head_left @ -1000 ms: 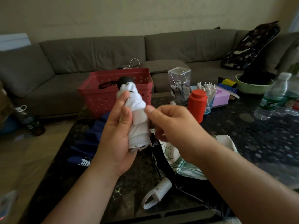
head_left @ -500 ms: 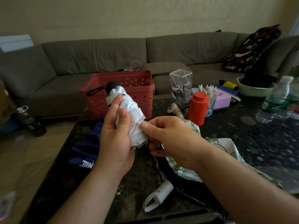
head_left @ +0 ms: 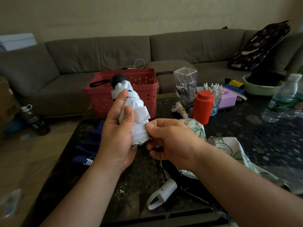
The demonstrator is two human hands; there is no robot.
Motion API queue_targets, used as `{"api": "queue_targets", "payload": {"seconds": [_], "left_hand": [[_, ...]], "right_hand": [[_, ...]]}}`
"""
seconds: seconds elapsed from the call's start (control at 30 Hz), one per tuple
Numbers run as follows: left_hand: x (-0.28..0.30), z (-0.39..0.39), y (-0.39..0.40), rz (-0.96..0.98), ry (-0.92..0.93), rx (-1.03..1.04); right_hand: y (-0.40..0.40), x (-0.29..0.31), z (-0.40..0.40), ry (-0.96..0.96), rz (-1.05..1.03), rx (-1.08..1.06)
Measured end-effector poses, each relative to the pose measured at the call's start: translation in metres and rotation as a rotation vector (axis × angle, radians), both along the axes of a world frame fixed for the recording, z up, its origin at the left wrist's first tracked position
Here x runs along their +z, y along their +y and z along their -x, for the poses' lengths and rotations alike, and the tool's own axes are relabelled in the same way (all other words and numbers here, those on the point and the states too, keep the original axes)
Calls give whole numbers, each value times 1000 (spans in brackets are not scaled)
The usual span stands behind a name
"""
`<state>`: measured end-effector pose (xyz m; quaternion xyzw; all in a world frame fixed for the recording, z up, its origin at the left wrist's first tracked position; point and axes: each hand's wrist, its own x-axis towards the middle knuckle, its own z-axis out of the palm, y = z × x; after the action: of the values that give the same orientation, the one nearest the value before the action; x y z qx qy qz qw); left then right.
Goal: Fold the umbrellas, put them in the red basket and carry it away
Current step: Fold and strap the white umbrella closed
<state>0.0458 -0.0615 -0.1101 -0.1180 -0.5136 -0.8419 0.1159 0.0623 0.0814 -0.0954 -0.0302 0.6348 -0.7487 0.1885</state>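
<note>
Hands | left (head_left: 117, 136) grips folded white umbrella (head_left: 131, 108) | right (head_left: 170, 143) pinches its strap

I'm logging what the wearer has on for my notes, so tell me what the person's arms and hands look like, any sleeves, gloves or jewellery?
Both forearms are bare right down to the bottom edge of the picture, so no sleeves show. The left hand and the right hand wear no gloves. No watch, bracelet or ring is visible on either wrist or on the fingers that can be seen. The nails are short and unpainted.
</note>
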Motion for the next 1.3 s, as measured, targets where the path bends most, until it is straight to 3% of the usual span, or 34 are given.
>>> {"api": "queue_targets", "payload": {"seconds": [0.13, 0.43, 0.6, 0.67, 0.83, 1.07, 1.2, 1.3], "left_hand": [[-4, -1, -2, 43, 37, -9], [-14, -1, 1, 156, 117, -66], [-21, 4, -1, 192, 80, -80], [-23, 4, 1, 217, 56, -111], [-27, 1, 15, 221, 40, -93], [-27, 8, 10, 159, 17, -91], [-33, 10, 12, 268, -15, -118], [-35, 13, 10, 246, -31, -104]], "right_hand": [[16, 15, 4, 215, -182, -62], [13, 10, 6, 405, -379, -148], [9, 6, -1, 862, -718, -319], [5, 9, -2, 957, -764, -391], [9, 21, 4, 875, -720, -479], [12, 24, 3, 669, -550, -433], [1, 32, -5, 742, -551, -417], [4, 35, -3, 703, -527, -437]]}}
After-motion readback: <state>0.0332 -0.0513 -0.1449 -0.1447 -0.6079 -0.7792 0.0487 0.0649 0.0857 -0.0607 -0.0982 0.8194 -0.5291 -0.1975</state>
